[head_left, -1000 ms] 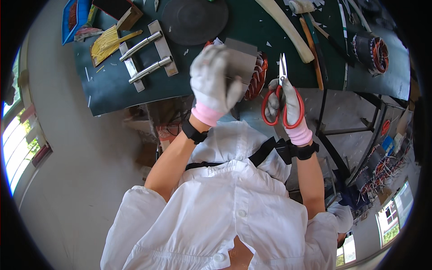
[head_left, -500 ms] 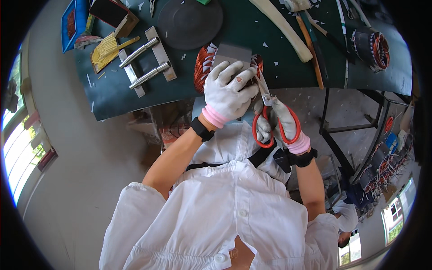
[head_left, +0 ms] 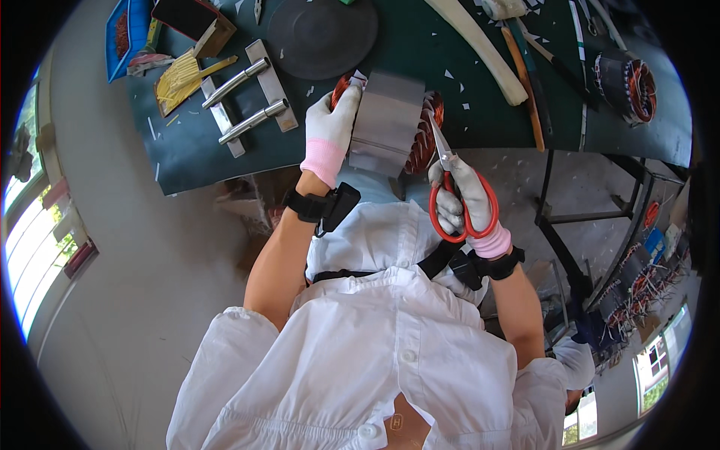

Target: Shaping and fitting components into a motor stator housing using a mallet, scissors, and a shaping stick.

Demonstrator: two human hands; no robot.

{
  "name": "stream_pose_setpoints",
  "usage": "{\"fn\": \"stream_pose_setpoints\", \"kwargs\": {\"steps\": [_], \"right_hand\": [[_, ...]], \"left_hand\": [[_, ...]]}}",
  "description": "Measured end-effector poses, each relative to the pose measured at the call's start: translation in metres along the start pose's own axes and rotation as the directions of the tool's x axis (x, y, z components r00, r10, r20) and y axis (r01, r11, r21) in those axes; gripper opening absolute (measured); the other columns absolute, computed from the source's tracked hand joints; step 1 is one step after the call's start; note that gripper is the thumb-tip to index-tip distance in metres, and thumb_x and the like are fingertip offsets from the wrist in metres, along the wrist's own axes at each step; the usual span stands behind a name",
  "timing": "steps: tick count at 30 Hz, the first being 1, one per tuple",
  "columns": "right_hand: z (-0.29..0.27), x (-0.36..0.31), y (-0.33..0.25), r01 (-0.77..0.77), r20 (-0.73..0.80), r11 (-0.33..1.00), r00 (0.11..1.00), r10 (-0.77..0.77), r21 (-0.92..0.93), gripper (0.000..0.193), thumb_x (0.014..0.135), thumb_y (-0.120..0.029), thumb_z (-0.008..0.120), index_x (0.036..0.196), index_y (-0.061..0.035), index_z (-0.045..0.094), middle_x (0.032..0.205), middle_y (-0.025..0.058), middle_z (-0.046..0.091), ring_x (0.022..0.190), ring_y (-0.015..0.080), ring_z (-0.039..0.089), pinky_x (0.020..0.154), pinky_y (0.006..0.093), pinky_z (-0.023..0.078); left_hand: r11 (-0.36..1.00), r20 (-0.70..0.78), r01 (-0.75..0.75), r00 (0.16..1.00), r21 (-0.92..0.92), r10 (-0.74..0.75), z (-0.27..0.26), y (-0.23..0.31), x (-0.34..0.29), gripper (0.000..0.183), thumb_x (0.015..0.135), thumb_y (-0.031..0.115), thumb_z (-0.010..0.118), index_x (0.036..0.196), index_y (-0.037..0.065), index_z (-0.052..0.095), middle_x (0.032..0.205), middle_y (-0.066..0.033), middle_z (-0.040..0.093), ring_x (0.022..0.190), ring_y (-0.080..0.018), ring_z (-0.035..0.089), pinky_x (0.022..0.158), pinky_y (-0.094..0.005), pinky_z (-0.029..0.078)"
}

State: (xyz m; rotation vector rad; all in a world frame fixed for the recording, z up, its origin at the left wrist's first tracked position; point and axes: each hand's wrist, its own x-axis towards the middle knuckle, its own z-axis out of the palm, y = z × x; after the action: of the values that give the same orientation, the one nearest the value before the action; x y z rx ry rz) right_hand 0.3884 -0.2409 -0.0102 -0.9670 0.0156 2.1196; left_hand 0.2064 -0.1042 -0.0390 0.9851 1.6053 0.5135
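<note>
A motor stator with a smooth grey core lies at the table's near edge, red-brown copper windings bulging from both ends. My gloved left hand closes around the winding at its left end. In my gloved right hand is a pair of scissors with red handles, my fingers through the loops. The slightly parted blades point up and away, their tips close against the right-hand winding. Whether they touch it, I cannot tell.
On the green table stand a metal frame with two rods, a black disc and another stator. Long sticks and white scraps lie right of centre. More stators and a person are lower right.
My left hand has moved left off the stator's core onto its left winding, uncovering the core. The stator has turned slightly. The scissors remain in my right hand near the right winding.
</note>
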Motion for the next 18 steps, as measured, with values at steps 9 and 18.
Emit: {"fn": "stream_pose_setpoints", "kwargs": {"steps": [9,18], "right_hand": [[0.007,0.005,-0.001,-0.012,-0.043,1.0,0.999,0.012,-0.007,0.046,0.095,-0.049,0.039,0.091,-0.0047,0.052,0.051,-0.0008,0.043,0.042,0.0097,0.044,0.048,0.0268,0.046],[0.001,0.008,-0.051,0.124,-0.3,0.873,0.908,-0.291,-0.472,0.038,0.093,-0.04,0.051,0.101,-0.0031,0.054,0.06,-0.001,0.047,0.045,0.0053,0.044,0.043,0.0194,0.037]], "left_hand": [[0.995,-0.067,-0.097,0.993,-0.002,0.097,0.0,-0.009,-0.01,0.035,0.088,0.027,0.058,0.093,-0.007,0.063,0.068,0.0006,0.056,0.063,-0.0046,0.047,0.058,-0.0215,0.04],[0.998,-0.058,-0.056,0.997,-0.036,0.054,-0.003,-0.008,-0.014,0.032,0.09,0.026,0.054,0.09,-0.004,0.063,0.069,0.0,0.057,0.062,-0.0044,0.047,0.056,-0.0206,0.039]]}}
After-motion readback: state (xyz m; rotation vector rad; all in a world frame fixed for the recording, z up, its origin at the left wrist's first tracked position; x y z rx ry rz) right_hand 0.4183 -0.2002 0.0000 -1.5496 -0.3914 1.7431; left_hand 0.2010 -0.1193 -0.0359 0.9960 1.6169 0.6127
